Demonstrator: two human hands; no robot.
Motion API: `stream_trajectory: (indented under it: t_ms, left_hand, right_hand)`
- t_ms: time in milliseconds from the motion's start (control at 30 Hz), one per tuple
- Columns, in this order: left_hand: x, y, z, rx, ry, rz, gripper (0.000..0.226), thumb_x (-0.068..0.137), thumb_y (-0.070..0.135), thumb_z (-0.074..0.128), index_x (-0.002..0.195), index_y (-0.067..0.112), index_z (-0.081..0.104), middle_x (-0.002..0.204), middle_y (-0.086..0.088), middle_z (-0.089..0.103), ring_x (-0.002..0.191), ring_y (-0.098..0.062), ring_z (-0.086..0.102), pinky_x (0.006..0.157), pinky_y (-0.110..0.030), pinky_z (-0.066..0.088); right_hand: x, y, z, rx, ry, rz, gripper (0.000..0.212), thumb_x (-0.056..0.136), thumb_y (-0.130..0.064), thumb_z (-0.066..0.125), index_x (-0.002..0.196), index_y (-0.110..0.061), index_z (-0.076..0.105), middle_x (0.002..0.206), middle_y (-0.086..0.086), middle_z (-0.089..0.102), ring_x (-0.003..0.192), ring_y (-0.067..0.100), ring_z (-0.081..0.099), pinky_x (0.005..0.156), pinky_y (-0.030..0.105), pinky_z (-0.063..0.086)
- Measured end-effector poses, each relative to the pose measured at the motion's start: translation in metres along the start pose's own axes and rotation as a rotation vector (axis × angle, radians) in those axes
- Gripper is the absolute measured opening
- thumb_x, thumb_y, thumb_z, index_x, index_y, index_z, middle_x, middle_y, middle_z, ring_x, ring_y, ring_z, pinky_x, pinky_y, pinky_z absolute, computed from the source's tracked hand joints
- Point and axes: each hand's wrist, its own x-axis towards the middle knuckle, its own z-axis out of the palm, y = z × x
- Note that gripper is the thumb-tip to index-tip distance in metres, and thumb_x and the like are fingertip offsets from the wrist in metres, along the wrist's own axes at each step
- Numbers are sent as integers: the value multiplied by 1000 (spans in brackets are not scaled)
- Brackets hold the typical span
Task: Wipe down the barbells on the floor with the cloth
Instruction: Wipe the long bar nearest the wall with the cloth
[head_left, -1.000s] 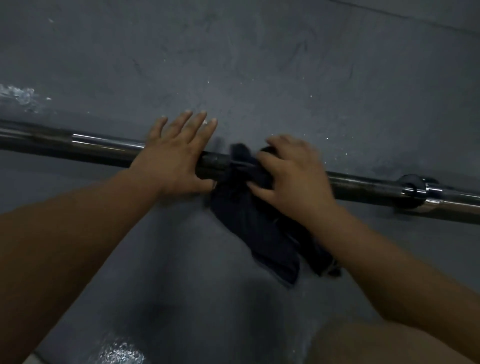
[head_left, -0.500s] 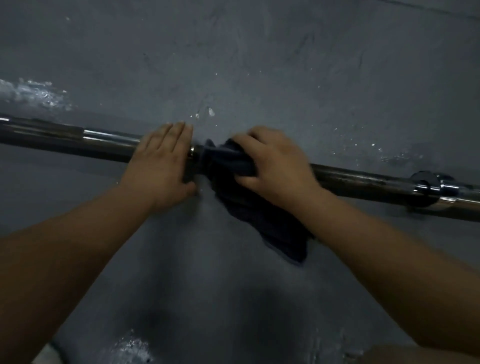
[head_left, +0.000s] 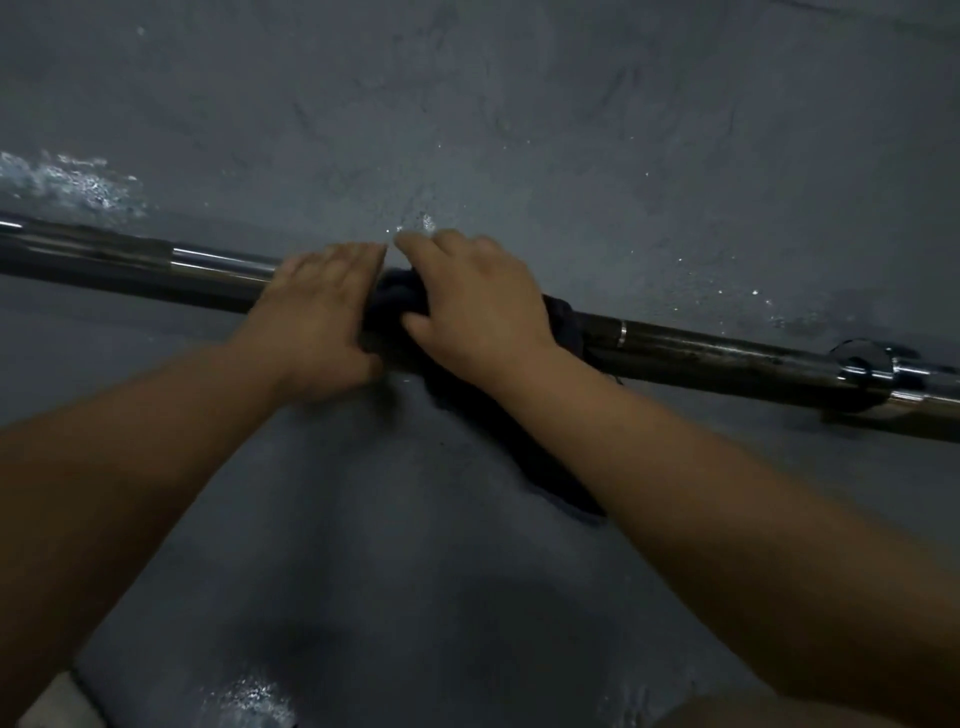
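fingers (head_left: 441, 249) of the right hand (head_left: 478, 306) curl over a bunched dark cloth (head_left: 493, 436), thumb on the near side, pinching it round the shaft of the barbell (head_left: 727, 353). fingers (head_left: 337, 260) of the left hand (head_left: 322, 317) are straight and pressed together, laid flat across the shaft just beside the cloth. the tips of the two hands nearly meet.

handling, as a guess: the cloth is soft, limp and light, so it wraps the round shaft easily. its loose tail trails toward the person on the floor (head_left: 467, 130), partly under the right forearm, and could snag or drag. the barbell is steel, so stiff and prob heavy. it's round, so it'll likely roll if pushed sideways — the flat left hand looks like the brace vs that. the chrome parts are prob slick. the dull mid section may grab the cloth more. best hold: cloth wrapped over the shaft w/ thumb under, other hand on bare shaft close by.

looks: one long bar lies on the floor across the view, left to right. left of the hands is a bright chrome stretch, darker further out. right of the cloth the shaft is dull brownish w/ dark smudges and a thin bright ring — then a collar (head_left: 862, 371) and a shiny sleeve (head_left: 930, 395) at the right edge. floor is dark grey w/ pale scuffs.
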Motion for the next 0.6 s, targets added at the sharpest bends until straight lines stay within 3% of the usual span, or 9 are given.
stream_trajectory:
  t_ms: [133, 333, 467, 533, 600]
  left_hand:
    - [-20, -17, 5, 120, 51, 32, 111, 59, 34, 85, 150, 4, 29, 152, -21, 35, 140, -38, 31, 116, -49, 19]
    - [-34, 7, 18, -29, 198, -62, 93, 57, 46, 53, 138, 1, 41, 139, -21, 45, 130, -40, 38, 114, -52, 23]
    - [-49, 21, 20, -24, 253, -151, 81, 61, 38, 58, 132, 2, 45, 133, -25, 47, 126, -43, 40, 111, -52, 28]
    - [-42, 46, 17, -32, 287, -135, 72, 63, 35, 59, 127, 3, 49, 124, -25, 51, 115, -43, 47, 105, -52, 32]
    - [-33, 81, 23, -38, 252, 17, 66, 63, 33, 58, 123, 6, 53, 117, -19, 56, 106, -39, 53, 100, -48, 34]
  right_hand:
    - [-82, 83, -25, -35, -59, -44, 62, 79, -45, 61, 136, -21, 56, 126, 9, 60, 102, 34, 59, 84, 41, 51]
    - [-185, 207, -86, -71, -39, 363, 59, 69, -39, 53, 118, -8, 67, 112, 17, 65, 101, 39, 61, 91, 41, 45]
    - [-159, 165, -72, 232, 268, 571, 45, 69, -19, 54, 110, -10, 68, 105, 10, 67, 99, 28, 61, 86, 26, 42]
    - [-122, 107, -49, 341, 233, 466, 49, 67, -22, 54, 114, -16, 67, 111, 6, 69, 102, 26, 63, 90, 30, 49]
    - [-97, 53, -24, 307, 92, 202, 47, 70, -28, 60, 115, -18, 67, 111, 5, 70, 100, 28, 64, 86, 36, 52]
